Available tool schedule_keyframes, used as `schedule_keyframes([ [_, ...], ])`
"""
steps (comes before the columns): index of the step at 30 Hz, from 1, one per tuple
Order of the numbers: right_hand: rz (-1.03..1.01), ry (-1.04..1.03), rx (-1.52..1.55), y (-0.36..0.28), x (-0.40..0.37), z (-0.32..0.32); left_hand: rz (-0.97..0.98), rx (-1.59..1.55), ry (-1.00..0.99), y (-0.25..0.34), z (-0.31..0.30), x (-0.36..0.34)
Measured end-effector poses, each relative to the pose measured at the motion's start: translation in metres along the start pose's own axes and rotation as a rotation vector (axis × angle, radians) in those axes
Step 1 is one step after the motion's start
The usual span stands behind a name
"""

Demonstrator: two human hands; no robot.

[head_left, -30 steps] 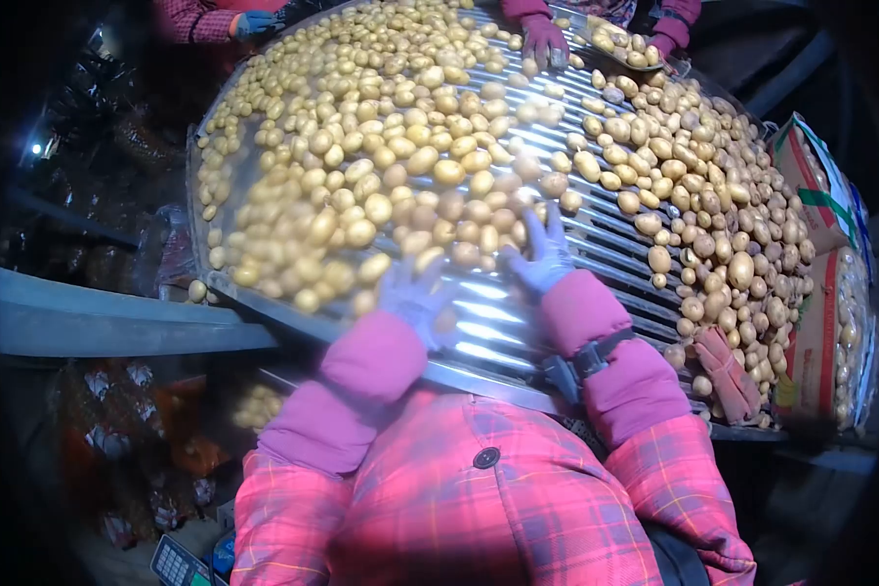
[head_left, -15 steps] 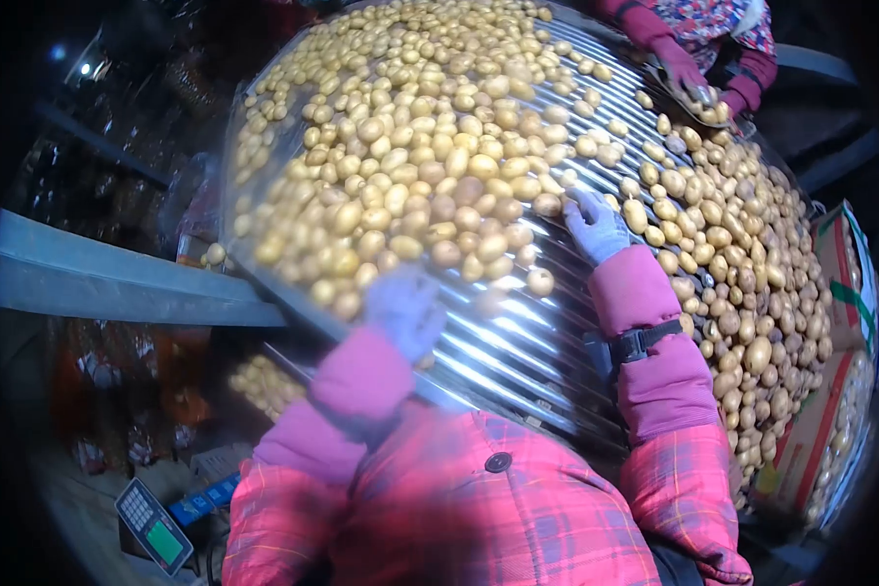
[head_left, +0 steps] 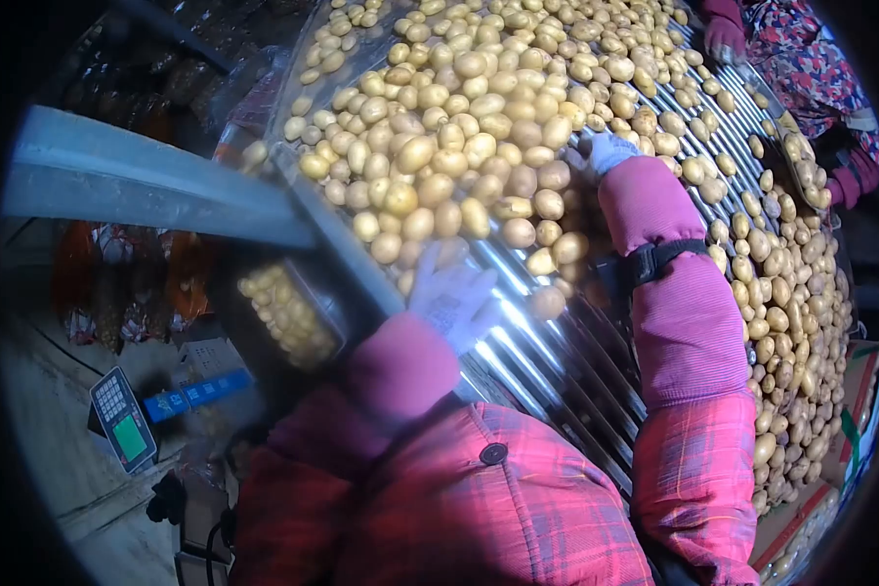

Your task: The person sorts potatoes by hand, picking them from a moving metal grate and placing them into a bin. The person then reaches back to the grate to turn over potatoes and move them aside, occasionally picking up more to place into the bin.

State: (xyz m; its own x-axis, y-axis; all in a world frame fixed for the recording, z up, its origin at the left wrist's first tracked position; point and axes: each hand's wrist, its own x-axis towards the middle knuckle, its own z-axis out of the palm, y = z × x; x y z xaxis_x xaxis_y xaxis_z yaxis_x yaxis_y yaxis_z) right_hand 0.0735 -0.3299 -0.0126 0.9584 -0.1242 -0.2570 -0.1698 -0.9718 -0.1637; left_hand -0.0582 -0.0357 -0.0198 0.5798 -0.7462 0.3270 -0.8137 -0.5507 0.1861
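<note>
My left hand [head_left: 451, 298], in a pale glove, is spread with its fingers apart, slightly blurred, over the near edge of a heap of potatoes [head_left: 449, 161]. Its fingertips are close to the nearest potatoes and nothing is held. My right hand [head_left: 604, 154], also gloved, reaches farther forward against the heap's right side. Its fingers are bent but apart, touching potatoes, with the fingertips partly hidden. Below the heap, the ridged metal rollers [head_left: 527, 361] show between my arms, with a loose potato [head_left: 547, 303] on them.
At upper right a co-worker's hand [head_left: 725, 39] and patterned clothing show beside a scoop of potatoes [head_left: 806, 171]. A second potato pile [head_left: 786, 342] lies at right. On the left are a metal beam [head_left: 156, 190], a crate of potatoes [head_left: 288, 317] and a scale display [head_left: 124, 420].
The view has shifted and turned. My right hand has moved forward into the heap from its right edge; my left hand has spread its fingers. The co-worker's near hand has moved away from the scoop.
</note>
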Motion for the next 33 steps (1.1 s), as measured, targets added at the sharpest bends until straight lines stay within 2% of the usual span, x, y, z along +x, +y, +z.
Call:
schedule_keyframes([
  [1, 0.091, -0.028, -0.038, 0.001, 0.0, 0.008, -0.054, -0.054, -0.02, 0.001, 0.001, 0.0],
  [3, 0.097, 0.051, -0.033, -0.001, -0.016, 0.015, -0.107, -0.097, -0.031, 0.001, -0.002, 0.002],
  [5, -0.159, 0.187, 0.032, 0.001, -0.042, 0.014, -0.191, -0.146, -0.056, 0.004, -0.005, 0.004],
  [7, -0.181, 0.158, 0.113, -0.01, -0.072, -0.001, -0.195, -0.147, -0.036, 0.004, 0.0, 0.002],
  [9, -0.104, 0.222, 0.168, 0.005, -0.071, 0.023, -0.196, -0.149, -0.017, 0.004, 0.003, -0.001],
  [12, 0.074, 0.229, 0.943, 0.002, -0.099, 0.006, -0.169, -0.169, -0.054, 0.011, -0.02, 0.011],
  [13, 0.084, 0.26, 1.232, -0.015, -0.12, 0.0, -0.447, -0.666, -0.002, 0.02, -0.023, 0.014],
  [14, -0.009, 0.32, 1.219, -0.026, -0.136, -0.002, -0.726, -1.169, 0.036, 0.03, -0.022, 0.016],
  [15, -0.034, 0.262, 0.963, -0.039, -0.156, -0.015, -0.947, -1.529, 0.017, 0.029, -0.018, 0.029],
  [16, -0.06, 0.07, 1.175, -0.05, -0.176, -0.013, -0.739, -1.484, 0.004, 0.025, -0.007, 0.03],
  [17, -0.165, 0.024, 1.174, -0.054, -0.188, -0.018, -0.537, -1.427, -0.002, 0.021, -0.005, 0.031],
  [19, -0.151, 0.34, 0.964, -0.024, -0.196, -0.002, -0.5, -1.426, 0.005, 0.008, -0.012, 0.025],
  [21, 0.157, 0.499, 0.971, 0.019, -0.214, 0.02, -0.497, -1.196, -0.213, -0.023, -0.042, 0.023],
  [23, 0.184, 0.697, 0.438, 0.065, -0.237, 0.035, -0.332, -0.769, -0.25, -0.04, -0.114, 0.061],
  [24, 0.213, 0.693, 0.424, 0.072, -0.245, 0.047, 0.085, -0.177, 0.238, -0.076, -0.077, 0.06],
  [25, 0.256, 0.754, 0.294, 0.085, -0.252, 0.062, -0.627, -0.832, 0.146, -0.124, -0.029, 0.075],
  [26, 0.296, 0.81, 0.165, 0.096, -0.261, 0.07, -0.662, -0.565, 0.021, -0.131, -0.036, 0.086],
  [27, 0.321, 0.71, 0.235, 0.091, -0.263, 0.07, -0.54, -0.314, 0.0, -0.153, -0.02, 0.087],
  [30, 0.161, 0.693, 0.296, 0.064, -0.246, 0.08, -0.438, -0.158, -0.136, -0.165, -0.009, 0.1],
  [31, 0.125, 0.719, 0.296, 0.053, -0.236, 0.082, -0.348, 0.003, -0.194, -0.16, -0.008, 0.1],
  [32, 0.13, 0.726, 0.379, 0.042, -0.222, 0.086, -0.256, 0.164, -0.246, -0.154, -0.011, 0.099],
  [33, 0.132, 0.74, 0.459, 0.031, -0.209, 0.087, -0.249, 0.162, -0.241, -0.143, -0.023, 0.104],
])
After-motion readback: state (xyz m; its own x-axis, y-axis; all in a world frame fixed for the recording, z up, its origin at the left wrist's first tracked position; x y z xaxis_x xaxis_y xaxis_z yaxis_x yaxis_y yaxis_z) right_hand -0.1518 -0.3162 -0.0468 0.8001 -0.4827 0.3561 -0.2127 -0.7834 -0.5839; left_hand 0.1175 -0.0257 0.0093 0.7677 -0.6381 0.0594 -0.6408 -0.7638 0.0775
